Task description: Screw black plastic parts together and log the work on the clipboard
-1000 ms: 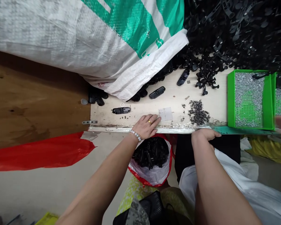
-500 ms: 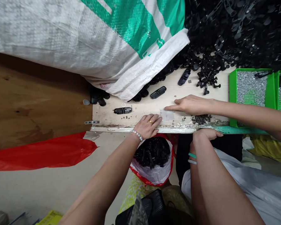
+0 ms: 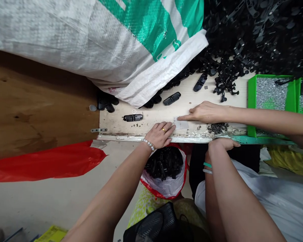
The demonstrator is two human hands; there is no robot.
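My left hand (image 3: pixel 159 135), with a ring and a beaded bracelet, lies flat on the table's front edge, fingers spread a little. Its fingertips reach the left side of a small whitish slip (image 3: pixel 182 125) with faint marks. A co-worker's hand (image 3: pixel 203 112) comes in from the right and points its index finger onto that slip. My right hand (image 3: pixel 225 144) rests at the table edge further right, fingers stretched rightward, nothing seen in it. Left of my left hand lies a long black plastic part (image 3: pixel 133 117). Below it stands a red-rimmed bag (image 3: pixel 178 191) of black parts.
A large white-and-green woven sack (image 3: pixel 73 43) covers the back left. Black plastic pieces (image 3: pixel 242 50) heap up at the back right, near green trays (image 3: pixel 251 104) of small silvery bits. Tiny dark pieces (image 3: pixel 217 127) lie by the front edge. A co-worker's braceleted arm (image 3: pixel 207 168) is close to mine.
The hands and the slip stay as they were. The view has shifted very slightly; nothing is taken hold of or let go.
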